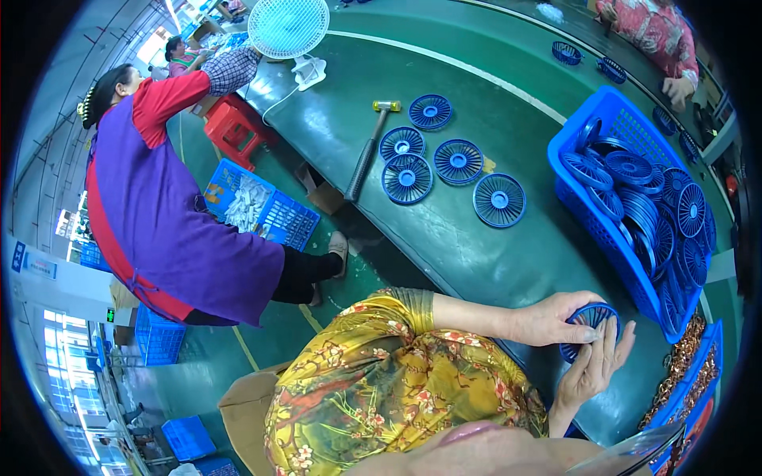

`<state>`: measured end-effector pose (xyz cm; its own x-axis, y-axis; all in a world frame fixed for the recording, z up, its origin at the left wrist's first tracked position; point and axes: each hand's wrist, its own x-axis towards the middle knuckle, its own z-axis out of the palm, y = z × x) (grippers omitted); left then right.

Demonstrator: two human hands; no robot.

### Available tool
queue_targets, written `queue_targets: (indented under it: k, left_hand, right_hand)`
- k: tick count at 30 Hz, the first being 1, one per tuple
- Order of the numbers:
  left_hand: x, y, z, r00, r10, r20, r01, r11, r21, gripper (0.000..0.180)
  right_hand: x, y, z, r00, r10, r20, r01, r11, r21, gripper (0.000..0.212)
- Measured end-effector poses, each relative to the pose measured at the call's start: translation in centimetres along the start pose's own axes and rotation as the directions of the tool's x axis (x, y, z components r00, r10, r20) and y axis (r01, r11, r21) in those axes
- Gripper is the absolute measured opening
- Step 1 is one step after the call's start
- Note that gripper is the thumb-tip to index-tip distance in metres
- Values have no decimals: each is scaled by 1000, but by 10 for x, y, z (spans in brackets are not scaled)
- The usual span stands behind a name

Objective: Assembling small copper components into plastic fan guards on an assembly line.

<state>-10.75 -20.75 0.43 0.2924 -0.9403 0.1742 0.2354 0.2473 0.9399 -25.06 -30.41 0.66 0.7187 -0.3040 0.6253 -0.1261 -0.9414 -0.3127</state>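
Note:
Over the near right part of the table I hold a round blue plastic grille (589, 316) with thin spokes. My left hand (548, 319) is closed on its left side, thumb across the front. My right hand (589, 374) grips it from the lower right, with the fingers lying against it and partly hiding it. Several like grilles, one of them a loose grille (499, 200), lie flat on the green table (444, 246) farther off. Beside them rests a hammer (367, 155) with a yellow head and dark handle.
A blue basket (583, 206) heaped with grilles stands at the right. Nearer, a blue tray (709, 349) contains small copper-coloured parts. A white fan (289, 32) sits at the table's far end. At left stands a co-worker (171, 206) in a purple apron; another person (659, 40) is across the table.

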Motion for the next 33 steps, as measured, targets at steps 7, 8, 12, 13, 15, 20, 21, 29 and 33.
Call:
queue_targets:
  k: [7, 8, 12, 13, 15, 20, 21, 29, 33]
  left_hand:
    - [-1, 3, -21, 996, 71, -62, -19, 797, 604, 42]
    - [-11, 5, -31, 963, 242, -115, -52, 591, 805, 41]
    - [-19, 11, -78, 822, 547, -159, 26, 243, 970, 33]
    - [-25, 5, -93, 797, 561, -226, 109, 234, 966, 34]
    - [-37, 0, -121, 751, 609, -257, 148, 224, 963, 36]
    - [-56, 4, -160, 908, 366, -205, 273, -144, 951, 40]
    - [-57, 0, -159, 906, 338, -255, 338, -216, 916, 40]
    - [-24, 18, -105, 805, 580, -127, 70, 120, 990, 26]
    - [26, 41, -78, 771, 632, 80, -176, 90, 980, 26]
  right_hand:
    - [-7, 9, -7, 954, 294, 58, -300, 934, 192, 31]
    - [-5, 17, -8, 939, 341, 36, -342, 926, 158, 28]
    - [-28, 67, -30, 778, 597, -195, -602, 797, 38, 22]
    - [-43, 85, -37, 794, 539, -281, -580, 810, -83, 22]
    - [-49, 96, -58, 612, 726, -314, -775, 630, -51, 25]
    - [-81, 160, -95, 638, 623, -453, -768, 468, -437, 34]
    - [-81, 171, -99, 587, 676, -446, -797, 384, -467, 33]
    - [-82, 175, -98, 633, 713, -302, -751, 470, -464, 24]
    - [-59, 140, -89, 500, 858, -119, -863, 482, -148, 28]
